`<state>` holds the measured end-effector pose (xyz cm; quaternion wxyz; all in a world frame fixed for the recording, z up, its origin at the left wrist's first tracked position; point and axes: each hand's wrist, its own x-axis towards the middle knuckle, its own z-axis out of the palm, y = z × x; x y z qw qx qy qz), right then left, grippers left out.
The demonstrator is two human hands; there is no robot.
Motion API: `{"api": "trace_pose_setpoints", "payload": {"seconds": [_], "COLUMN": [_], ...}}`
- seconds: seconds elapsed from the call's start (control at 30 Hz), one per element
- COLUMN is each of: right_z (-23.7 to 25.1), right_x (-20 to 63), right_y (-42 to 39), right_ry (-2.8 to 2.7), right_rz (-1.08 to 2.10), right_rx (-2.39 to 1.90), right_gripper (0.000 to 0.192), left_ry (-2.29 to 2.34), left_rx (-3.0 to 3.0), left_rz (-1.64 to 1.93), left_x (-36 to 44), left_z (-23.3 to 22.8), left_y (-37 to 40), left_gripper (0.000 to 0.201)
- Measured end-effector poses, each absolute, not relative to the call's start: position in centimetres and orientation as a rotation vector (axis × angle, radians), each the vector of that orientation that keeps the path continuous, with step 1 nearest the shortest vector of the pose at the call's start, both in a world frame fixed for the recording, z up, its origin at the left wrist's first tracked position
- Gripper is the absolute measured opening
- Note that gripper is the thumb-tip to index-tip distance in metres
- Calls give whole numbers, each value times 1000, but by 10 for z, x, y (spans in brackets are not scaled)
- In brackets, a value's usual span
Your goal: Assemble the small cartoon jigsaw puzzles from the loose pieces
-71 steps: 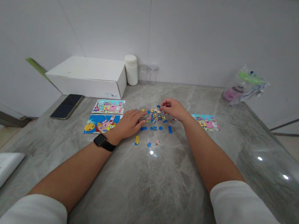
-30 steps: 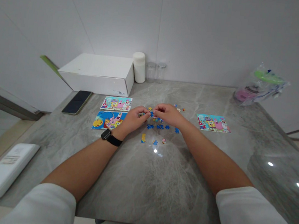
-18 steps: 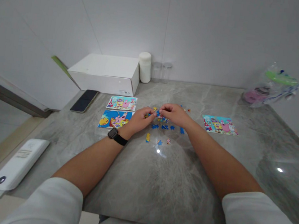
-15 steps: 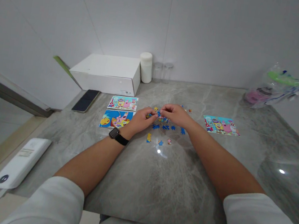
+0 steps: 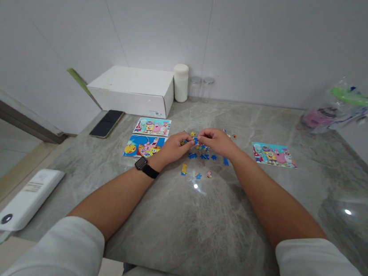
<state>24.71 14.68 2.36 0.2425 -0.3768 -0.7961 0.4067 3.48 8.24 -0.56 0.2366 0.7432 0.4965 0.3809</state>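
Note:
Both my hands are over a small heap of jigsaw pieces (image 5: pixel 203 148) at the middle of the table. My left hand (image 5: pixel 176 148), with a black watch (image 5: pixel 146 167) on the wrist, is closed in a pinch. Facing it from the right, my right hand (image 5: pixel 216 141) also pinches, fingers bent down. A small blue jigsaw piece (image 5: pixel 195 140) shows between the fingertips of the two hands; its outline is partly hidden. Nearer me lie a row of blue pieces (image 5: pixel 205 156), then a yellow piece (image 5: pixel 184 169), a blue one (image 5: pixel 198 175) and a pink one (image 5: pixel 209 174).
Two cartoon picture cards (image 5: pixel 152 126) (image 5: pixel 143 146) lie on the left, another picture card (image 5: pixel 274 155) on the right. Behind stand a white box (image 5: pixel 129 91), a white bottle (image 5: pixel 180 84) and two glasses (image 5: pixel 207 90). A phone (image 5: pixel 107 124), power bank (image 5: pixel 29 199) and plastic bag (image 5: pixel 337 110) are farther out.
The view has shifted very slightly. Both hands stay pinched in the same place over the heap, and the pieces on the table look unmoved.

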Motion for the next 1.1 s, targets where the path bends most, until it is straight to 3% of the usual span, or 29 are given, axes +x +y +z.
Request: {"api": "trace_pose_setpoints", "payload": {"seconds": [0.33, 0.83, 1.1], "right_z": [21, 17, 16], "right_x": [246, 245, 254], "right_y": [147, 148, 154], "right_ry": [-2190, -2221, -2355], "right_rz": [974, 1008, 1041], "right_rx": [-1024, -989, -996], "right_gripper": [30, 22, 23], "left_ry": [1361, 1309, 1248], "left_rx": [2047, 2131, 2369], "left_rz": [1031, 1010, 824], "left_x": [34, 34, 34], "left_z": [-4, -5, -3], "left_y": [82, 83, 81], "left_gripper": [22, 21, 27]}}
